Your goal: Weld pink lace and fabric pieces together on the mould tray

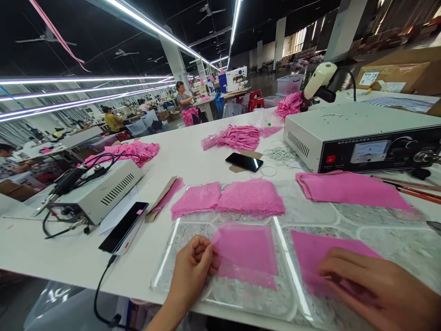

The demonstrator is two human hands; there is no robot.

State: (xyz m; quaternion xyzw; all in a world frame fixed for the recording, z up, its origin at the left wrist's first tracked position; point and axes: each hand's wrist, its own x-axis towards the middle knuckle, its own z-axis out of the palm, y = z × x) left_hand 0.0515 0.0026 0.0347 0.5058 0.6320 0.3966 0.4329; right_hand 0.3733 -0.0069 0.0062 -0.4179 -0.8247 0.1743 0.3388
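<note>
Closed in a pinch, my left hand grips the left edge of a thin pink fabric piece, which lies over another pink layer on the marbled mat. My right hand is over a second pink fabric piece to the right, its fingers curled and drawn together. Its fingertips are at that fabric, but what they hold is hidden. Just beyond, two neat stacks of pink fabric, a left stack and a right stack, sit side by side.
Behind the mat lie a black phone, white elastic loops and pink straps. A metered machine stands right, near folded pink fabric. Left are another phone and a grey box with cables. Several people work farther off.
</note>
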